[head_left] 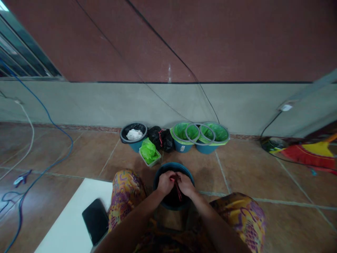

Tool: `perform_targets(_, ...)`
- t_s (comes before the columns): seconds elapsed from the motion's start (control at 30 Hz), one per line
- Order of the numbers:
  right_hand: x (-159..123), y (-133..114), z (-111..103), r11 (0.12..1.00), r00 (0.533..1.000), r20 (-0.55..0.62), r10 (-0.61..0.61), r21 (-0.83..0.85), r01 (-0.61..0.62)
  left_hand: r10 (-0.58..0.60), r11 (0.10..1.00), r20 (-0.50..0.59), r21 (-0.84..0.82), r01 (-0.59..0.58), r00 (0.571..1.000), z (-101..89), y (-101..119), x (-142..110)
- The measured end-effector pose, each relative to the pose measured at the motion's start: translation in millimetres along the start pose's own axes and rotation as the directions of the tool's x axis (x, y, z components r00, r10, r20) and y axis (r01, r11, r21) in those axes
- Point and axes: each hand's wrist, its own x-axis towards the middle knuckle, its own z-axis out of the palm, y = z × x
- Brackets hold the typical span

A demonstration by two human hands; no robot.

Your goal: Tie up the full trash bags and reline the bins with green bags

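Between my knees stands a blue bin (pixel 174 208) with a dark inside that looks like a black bag. Over its opening, my left hand (pixel 166 182) and my right hand (pixel 185 184) meet with fingers closed on a red drawstring (pixel 179 191). The string hangs in a strand below the fingertips, against the dark bag. What exactly is pinched between the fingers is partly hidden by the hands.
Along the wall stand a black-lined bin (pixel 133 135) with white paper, tied black bags (pixel 160 137) and two green-lined bins (pixel 184 137) with loose grey rings. A small basket (pixel 150 161) holds green bags. A dark tablet (pixel 95 220) lies on a white board (pixel 71 214). Cables (pixel 47 112) trail at left.
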Motion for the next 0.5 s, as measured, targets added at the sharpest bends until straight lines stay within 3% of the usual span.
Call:
perform_targets(0.17, 4, 2, 3, 0.999, 0.998, 0.045, 0.042, 0.033, -0.044, 0.021, 1.000, -0.109, -0.012, -0.023, 0.994, 5.0, -5, -7)
perform_targets(0.27, 4, 5, 4, 0.986, 0.992, 0.097, 0.085, 0.134, -0.098, -0.008, 1.000, -0.135, -0.008, 0.007, 0.991, 6.9, -8, -11)
perform_targets(0.4, 1, 10, 5, 0.952, 0.980, 0.126, 0.153, 0.246, -0.181, -0.056, 0.998, -0.080, 0.012, 0.057, 0.995, 5.6, -9, -12)
perform_targets(0.5, -1, 12, 3, 0.980, 0.987, 0.045, 0.155, 0.122, -0.159, -0.083, 0.996, -0.023, 0.038, 0.084, 0.996, 4.7, -11, -12)
